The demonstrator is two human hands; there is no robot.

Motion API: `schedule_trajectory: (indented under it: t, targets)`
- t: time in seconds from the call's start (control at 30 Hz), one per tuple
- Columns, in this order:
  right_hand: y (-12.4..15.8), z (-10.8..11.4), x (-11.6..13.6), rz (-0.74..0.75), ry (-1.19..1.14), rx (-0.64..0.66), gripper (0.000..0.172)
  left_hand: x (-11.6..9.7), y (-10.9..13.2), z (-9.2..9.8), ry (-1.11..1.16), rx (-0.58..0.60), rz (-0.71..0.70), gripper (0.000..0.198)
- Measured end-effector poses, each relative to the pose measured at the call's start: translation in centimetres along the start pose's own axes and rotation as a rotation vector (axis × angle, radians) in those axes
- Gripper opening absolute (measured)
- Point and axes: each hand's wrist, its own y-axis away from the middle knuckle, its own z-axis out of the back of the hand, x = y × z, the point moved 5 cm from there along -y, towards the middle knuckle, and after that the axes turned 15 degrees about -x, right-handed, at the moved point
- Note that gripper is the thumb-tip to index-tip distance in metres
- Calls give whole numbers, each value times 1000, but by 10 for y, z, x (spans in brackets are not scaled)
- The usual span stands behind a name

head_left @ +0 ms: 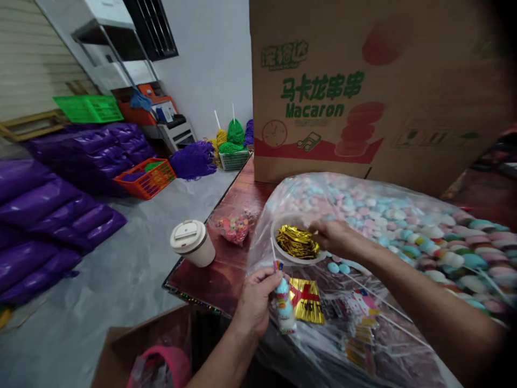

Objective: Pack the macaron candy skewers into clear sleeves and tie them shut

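My left hand (256,299) is closed around the gathered neck of a clear-wrapped marshmallow skewer (285,306). Its white stick points up and its blue and white pieces hang down. Over the right rim of a white bowl (301,261) is my right hand (328,236), fingers pinched together; whatever they hold is hidden. Gold twist ties (297,241) fill the bowl. Just right of the skewer lies a flat bundle of gold twist ties (309,302) with a red band. Two loose blue candies (338,267) rest beside the bowl.
A clear plastic sheet (407,350) covers much of the table, with a large heap of pastel marshmallows (388,215) behind. A tall cardboard carton (315,129) stands at the back. Left are a lidded cup (194,245) and a candy bag (234,229). An open box (117,350) sits below.
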Motion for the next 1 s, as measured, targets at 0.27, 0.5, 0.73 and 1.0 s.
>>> schedule_trajectory:
  t: [0.27,0.5,0.73,1.0]
  targets:
    - [111,13,33,-352,-577,108,36,12,18,-42,-117,164,-48,23]
    - [141,14,26,-465,-621,160,44,37,54,-55,-300,240,-209,18]
    - [165,32,1,-558,-684,143,43,51,74,-67,-522,252,-270,22]
    - [174,40,-21,-473,-580,-104,38,67,82,-72,-451,343,-253,31]
